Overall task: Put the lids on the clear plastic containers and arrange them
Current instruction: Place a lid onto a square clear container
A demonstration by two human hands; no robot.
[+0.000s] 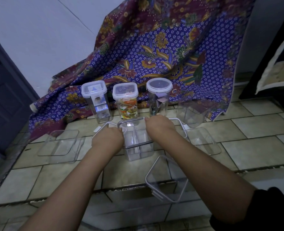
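While left hand (pixel 107 138) curls fingers round lid (pixel 132 128) left edge, right hand (pixel 159 125) hooks bent fingers over far right corner; lid sits on clear container (pixel 138 152), tiled floor (pixel 254 127) beneath.

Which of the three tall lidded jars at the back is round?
The right-hand jar: its lid is a circle and its body a cylinder. The middle jar, full of colourful bits, and the left-hand jar are both square.
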